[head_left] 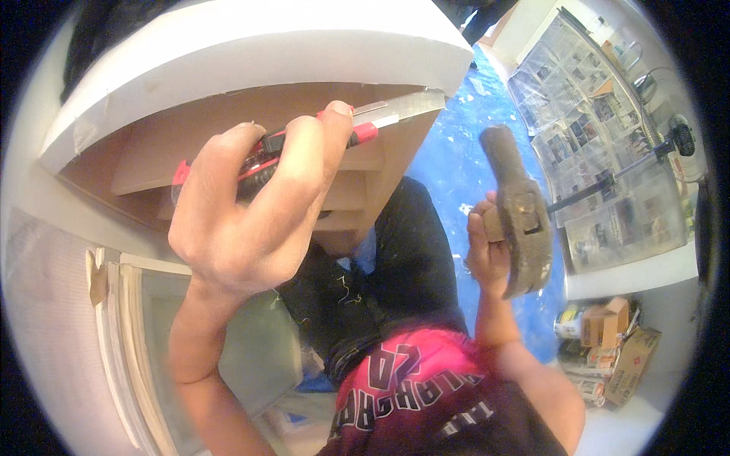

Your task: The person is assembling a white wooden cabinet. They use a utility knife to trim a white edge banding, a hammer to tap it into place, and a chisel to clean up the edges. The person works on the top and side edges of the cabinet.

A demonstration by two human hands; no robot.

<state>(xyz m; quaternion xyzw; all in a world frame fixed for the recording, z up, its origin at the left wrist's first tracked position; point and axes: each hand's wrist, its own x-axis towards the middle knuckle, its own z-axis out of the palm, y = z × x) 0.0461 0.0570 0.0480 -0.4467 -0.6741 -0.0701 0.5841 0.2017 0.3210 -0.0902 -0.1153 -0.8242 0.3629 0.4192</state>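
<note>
Holds a red-and-black utility knife point(363, 135) in the left hand point(255, 205), with fingers wrapped around the body and the long, pale blade point(418, 104) pointing up to the right. Places that blade along the underside of a curved white edge point(266, 53) on a tan wooden unit point(391, 152), close to the right corner; leaves contact between blade and edge impossible to tell. Grips a worn brown hammer point(525, 228) in the right hand point(487, 254), well apart from the knife, with fingers closed around the handle just behind the head. Raises the hammer above a blue floor covering point(456, 148). Includes, at far right, printed sheets point(578, 129) spread over a surface, with cardboard boxes point(604, 323) nearby, and, at lower left, a pale-framed panel point(220, 334).
</note>
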